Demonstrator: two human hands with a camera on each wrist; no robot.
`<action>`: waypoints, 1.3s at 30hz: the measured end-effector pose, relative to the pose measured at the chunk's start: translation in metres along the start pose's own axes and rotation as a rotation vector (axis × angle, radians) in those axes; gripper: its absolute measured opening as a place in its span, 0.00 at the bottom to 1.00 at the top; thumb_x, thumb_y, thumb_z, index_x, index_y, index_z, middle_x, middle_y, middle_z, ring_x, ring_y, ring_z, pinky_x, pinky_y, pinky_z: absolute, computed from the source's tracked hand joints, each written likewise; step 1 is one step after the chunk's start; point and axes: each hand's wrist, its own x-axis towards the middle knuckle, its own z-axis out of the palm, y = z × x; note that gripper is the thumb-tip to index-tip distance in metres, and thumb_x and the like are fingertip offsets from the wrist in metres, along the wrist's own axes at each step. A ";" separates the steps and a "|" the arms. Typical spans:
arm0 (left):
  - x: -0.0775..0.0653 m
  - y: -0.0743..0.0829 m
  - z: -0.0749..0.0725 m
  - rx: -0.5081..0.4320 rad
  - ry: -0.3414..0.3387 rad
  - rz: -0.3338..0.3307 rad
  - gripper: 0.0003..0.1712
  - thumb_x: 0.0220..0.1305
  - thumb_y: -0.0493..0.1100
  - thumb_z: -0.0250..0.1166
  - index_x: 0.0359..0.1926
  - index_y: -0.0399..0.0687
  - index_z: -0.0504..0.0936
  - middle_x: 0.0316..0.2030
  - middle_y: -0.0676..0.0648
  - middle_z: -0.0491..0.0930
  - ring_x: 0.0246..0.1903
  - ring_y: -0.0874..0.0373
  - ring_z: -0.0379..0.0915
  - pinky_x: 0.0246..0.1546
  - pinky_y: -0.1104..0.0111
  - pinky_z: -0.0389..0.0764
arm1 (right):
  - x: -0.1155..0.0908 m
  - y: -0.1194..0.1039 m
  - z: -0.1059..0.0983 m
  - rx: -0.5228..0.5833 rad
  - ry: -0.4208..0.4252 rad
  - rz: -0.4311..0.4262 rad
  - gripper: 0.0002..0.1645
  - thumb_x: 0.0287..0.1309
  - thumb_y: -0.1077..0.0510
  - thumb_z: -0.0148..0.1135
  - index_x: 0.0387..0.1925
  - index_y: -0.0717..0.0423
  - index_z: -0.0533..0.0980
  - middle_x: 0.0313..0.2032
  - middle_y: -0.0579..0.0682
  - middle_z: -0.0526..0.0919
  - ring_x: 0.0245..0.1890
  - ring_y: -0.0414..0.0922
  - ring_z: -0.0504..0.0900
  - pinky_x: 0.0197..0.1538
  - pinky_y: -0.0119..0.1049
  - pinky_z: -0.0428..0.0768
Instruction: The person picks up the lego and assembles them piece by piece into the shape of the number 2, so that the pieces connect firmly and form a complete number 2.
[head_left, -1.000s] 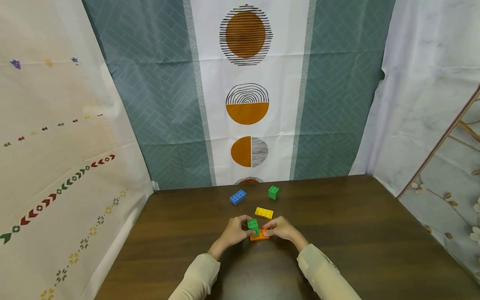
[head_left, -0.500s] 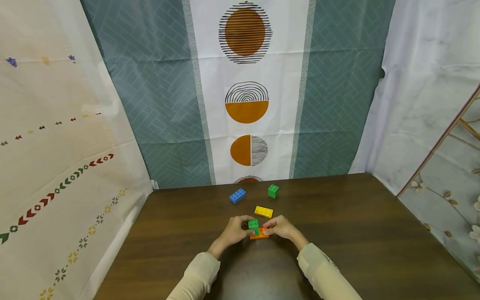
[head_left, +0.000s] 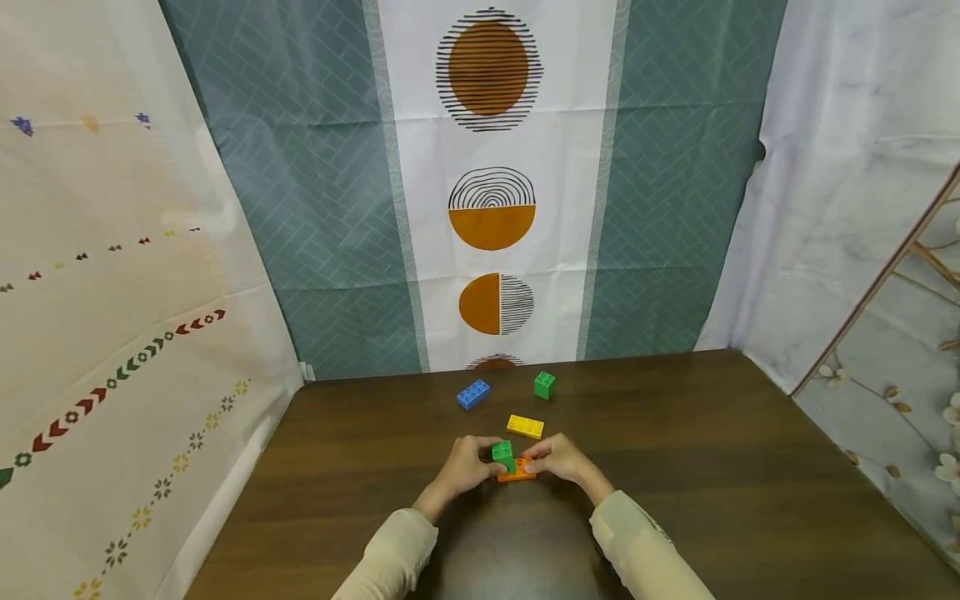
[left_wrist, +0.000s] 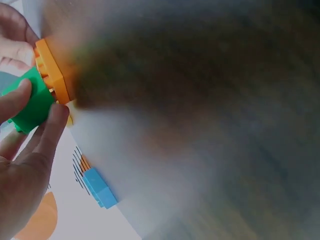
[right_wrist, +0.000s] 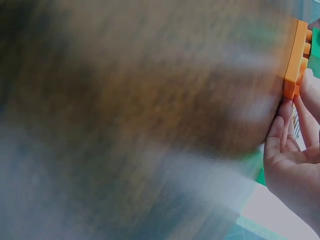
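Note:
In the head view my left hand point(head_left: 462, 467) pinches a green toy brick point(head_left: 503, 454) between thumb and fingers, over the left end of a flat orange brick point(head_left: 517, 472). The right hand point(head_left: 561, 458) grips the orange brick's other end. Seen from the left wrist, the green brick point(left_wrist: 34, 100) is right against the studded side of the orange brick point(left_wrist: 56, 75). In the right wrist view, the right thumb lies on the orange brick's studs point(right_wrist: 303, 62) with fingers beneath its end. Part of the green brick point(right_wrist: 315, 50) is cut off there.
Just beyond the hands lies a yellow brick point(head_left: 525, 427) on the dark wooden table point(head_left: 337, 475). Farther back are a blue brick point(head_left: 473, 394) and a second green brick point(head_left: 544, 385). Patterned cloths point(head_left: 337, 208) hang behind the table and at both sides.

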 end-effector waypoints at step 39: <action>0.000 0.006 -0.002 0.125 -0.075 0.050 0.17 0.55 0.34 0.71 0.47 0.35 0.83 0.37 0.43 0.86 0.32 0.64 0.77 0.38 0.71 0.83 | 0.000 -0.001 0.004 0.005 0.002 0.006 0.15 0.53 0.65 0.69 0.43 0.70 0.83 0.42 0.63 0.87 0.43 0.50 0.84 0.48 0.44 0.83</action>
